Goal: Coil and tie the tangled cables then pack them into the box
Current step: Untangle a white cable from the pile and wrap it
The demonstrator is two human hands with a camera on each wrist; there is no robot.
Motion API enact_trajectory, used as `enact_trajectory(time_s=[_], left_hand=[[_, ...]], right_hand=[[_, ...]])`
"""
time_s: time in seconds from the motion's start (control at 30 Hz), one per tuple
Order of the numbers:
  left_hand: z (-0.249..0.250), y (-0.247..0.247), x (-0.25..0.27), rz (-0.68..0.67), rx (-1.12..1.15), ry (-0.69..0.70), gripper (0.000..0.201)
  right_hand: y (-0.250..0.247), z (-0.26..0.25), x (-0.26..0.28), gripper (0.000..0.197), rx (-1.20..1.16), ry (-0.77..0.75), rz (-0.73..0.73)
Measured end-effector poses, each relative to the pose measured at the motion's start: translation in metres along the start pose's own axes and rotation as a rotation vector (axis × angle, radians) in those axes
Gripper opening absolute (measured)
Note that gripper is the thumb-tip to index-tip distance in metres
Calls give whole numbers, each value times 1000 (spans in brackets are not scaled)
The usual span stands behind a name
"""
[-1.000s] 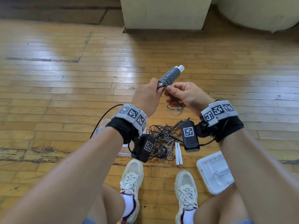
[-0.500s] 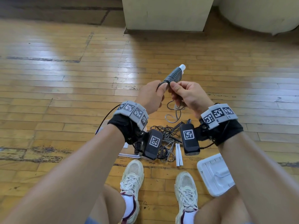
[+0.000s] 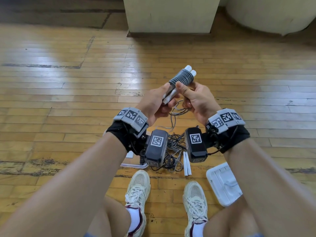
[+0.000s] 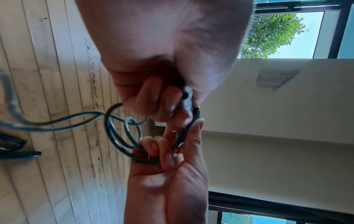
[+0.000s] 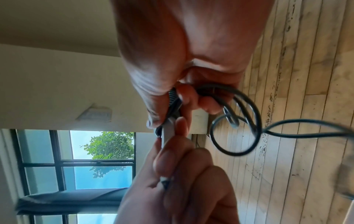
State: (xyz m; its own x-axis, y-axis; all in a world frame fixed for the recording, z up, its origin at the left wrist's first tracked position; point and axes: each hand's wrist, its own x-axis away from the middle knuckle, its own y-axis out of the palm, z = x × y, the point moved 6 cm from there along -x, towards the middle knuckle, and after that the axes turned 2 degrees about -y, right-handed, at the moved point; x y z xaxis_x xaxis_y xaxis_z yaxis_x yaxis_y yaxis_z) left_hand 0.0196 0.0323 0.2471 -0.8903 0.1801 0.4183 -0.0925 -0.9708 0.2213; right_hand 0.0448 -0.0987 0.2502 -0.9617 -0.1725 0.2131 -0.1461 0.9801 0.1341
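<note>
A grey cable coil [image 3: 182,78] is wound tightly round a pair of white sticks [image 3: 171,96] held up over the floor. My left hand [image 3: 158,102] grips the sticks' lower end. My right hand [image 3: 192,97] presses its thumb at the coil's base and holds loose loops of the same cable [image 3: 177,111] in curled fingers. In the left wrist view the left hand [image 4: 162,104] meets the right hand [image 4: 172,160] with cable loops [image 4: 122,136] between them. In the right wrist view the right hand [image 5: 184,94] pinches the cable [image 5: 239,136] above the left hand [image 5: 182,174].
A tangle of dark cables [image 3: 172,149] lies on the wooden floor by my shoes, partly hidden by the wrist cameras. Two spare white sticks [image 3: 186,164] lie beside it. A white plastic box part [image 3: 224,183] sits at right, a flat white piece [image 3: 135,165] at left.
The wound sticks have turned so both white tips now show. Both hands have closed in at the coil's base, and the right thumb has moved up against the last turns.
</note>
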Motion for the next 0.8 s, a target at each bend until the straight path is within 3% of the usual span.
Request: enact_trajectory(time_s=[0.13,0.23,0.33,0.43,0.5,0.6,0.7,0.8], left_hand=[[0,-4,0,110,-362,-26,49],[7,-12,-3,234,-710,123,35],[8,-5,-2,183,-793,199,35],[-2,6,-2,67,-881,174,16],[-8,8,0,65,-1013,201,38],[-10,5,2,204,-1191,358,50],[-3,1,4,351,-1239,436,27],[3,-6,3,440,-1312,398,16]], right_hand=[[-15,0,-6,39,255,-62,65],[-19,-1,-5,48,589,-122,135],[-12,-1,-1,45,748,-172,197],[-9,2,-1,42,700,-167,254],[-10,4,-2,39,620,-140,276],[-7,9,-6,38,523,-121,247],[-3,12,-8,39,382,-61,198],[7,15,-8,16,255,40,69]])
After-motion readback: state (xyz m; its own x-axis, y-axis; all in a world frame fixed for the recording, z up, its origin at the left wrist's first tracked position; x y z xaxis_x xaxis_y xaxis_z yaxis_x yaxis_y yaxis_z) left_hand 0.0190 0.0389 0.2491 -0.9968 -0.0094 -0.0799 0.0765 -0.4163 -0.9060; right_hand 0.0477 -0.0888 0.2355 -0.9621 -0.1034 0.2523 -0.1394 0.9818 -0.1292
